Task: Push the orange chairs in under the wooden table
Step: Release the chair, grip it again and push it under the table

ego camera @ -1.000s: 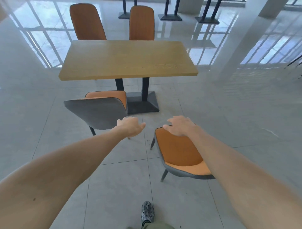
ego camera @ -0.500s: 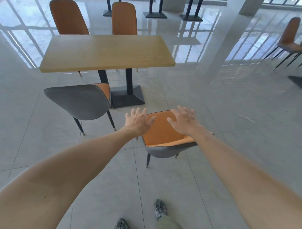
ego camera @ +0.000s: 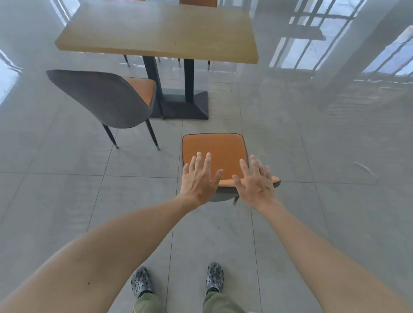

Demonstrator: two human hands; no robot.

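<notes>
An orange chair (ego camera: 214, 148) with a grey shell stands on the floor right in front of me, its seat facing the wooden table (ego camera: 161, 33) and well short of it. My left hand (ego camera: 199, 178) and my right hand (ego camera: 254, 182) hover with fingers spread over the top of its backrest; whether they touch it is unclear. A second orange chair (ego camera: 107, 98), seen from its grey back, stands to the left with its seat partly under the table edge. Another orange chair (ego camera: 197, 1) shows at the table's far side.
The table rests on two dark posts and a dark base plate (ego camera: 185, 107). Grey floor tiles (ego camera: 312, 223) spread around, glossy with window reflections at right. My two shoes (ego camera: 214, 277) stand behind the near chair.
I have stepped closer and the view has tilted down. Both hands now sit over the near chair's backrest, and the chair faces the table squarely.
</notes>
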